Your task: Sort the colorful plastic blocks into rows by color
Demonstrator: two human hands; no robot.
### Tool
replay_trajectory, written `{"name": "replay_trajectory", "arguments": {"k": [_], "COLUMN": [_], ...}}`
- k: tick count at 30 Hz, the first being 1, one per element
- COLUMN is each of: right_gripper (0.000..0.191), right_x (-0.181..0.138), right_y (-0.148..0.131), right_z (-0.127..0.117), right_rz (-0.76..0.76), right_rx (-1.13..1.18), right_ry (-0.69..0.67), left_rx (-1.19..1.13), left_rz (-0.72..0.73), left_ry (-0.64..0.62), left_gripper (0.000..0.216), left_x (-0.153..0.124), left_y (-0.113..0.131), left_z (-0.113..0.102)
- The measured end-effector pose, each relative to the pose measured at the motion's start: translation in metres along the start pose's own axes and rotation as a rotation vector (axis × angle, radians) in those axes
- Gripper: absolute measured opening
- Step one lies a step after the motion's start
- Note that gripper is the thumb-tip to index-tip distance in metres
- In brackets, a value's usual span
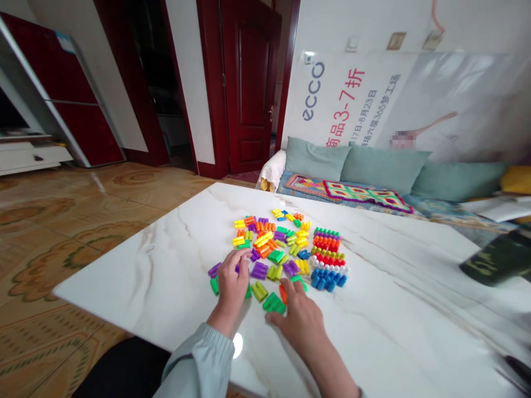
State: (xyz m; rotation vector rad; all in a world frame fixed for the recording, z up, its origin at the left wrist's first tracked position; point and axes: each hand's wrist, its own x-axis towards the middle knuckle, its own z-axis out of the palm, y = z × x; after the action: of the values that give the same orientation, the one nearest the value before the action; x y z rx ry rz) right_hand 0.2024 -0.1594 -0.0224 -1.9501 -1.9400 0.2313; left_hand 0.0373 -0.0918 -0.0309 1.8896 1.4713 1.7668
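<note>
Reaching with both bare hands over a glossy white table with brown marble veining (166, 271), wearing a pale grey-blue cloth sleeve (199, 359) on the left arm. Bending the left hand (233, 276), with curled fingers, over the near left side of a loose spread of small ribbed plastic pieces in purple, green, yellow, orange and blue (259, 270) (mostly lying about the middle of the tabletop); hiding the space under the fingers, so leaving it impossible to tell whether pinching a piece. Spreading the right hand (302, 315) at the near right edge, with thumb and fingers apart: bringing the thumb just beside a bright green ribbed plastic piece (274, 303) and the fingers partly over an orange plastic piece (283, 294), without showing clearly whether touching either. Seeing, between the hands, a yellow-green ribbed plastic piece (259, 291). Finding, just right of the spread, close-set rows of rounded plastic pegs (328, 279) (running from blue nearest, through white and red, to green farthest). Facing, beyond the table, grey-green fabric cushions (377, 168) on a blue patterned sofa (286, 179), and, farther left, a dark red panelled door (253, 83).
</note>
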Motion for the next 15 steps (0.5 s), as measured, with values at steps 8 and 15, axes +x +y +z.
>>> {"name": "replay_trajectory", "arguments": {"k": [8,15], "right_gripper": [0.037,0.033], "right_x": [-0.001,0.039], "right_y": [-0.01,-0.005], "right_z": [0.013,0.016], "right_rz": [-0.008,-0.106], "right_rx": [-0.052,0.078], "right_ry": [0.011,0.185], "left_rx": [-0.013,0.007], "left_rz": [0.013,0.099], "left_ry": [-0.03,-0.095], "left_gripper": [0.025,0.024], "left_x": [-0.001,-0.001], "left_y": [-0.004,-0.009], "left_z": [0.002,0.01]}}
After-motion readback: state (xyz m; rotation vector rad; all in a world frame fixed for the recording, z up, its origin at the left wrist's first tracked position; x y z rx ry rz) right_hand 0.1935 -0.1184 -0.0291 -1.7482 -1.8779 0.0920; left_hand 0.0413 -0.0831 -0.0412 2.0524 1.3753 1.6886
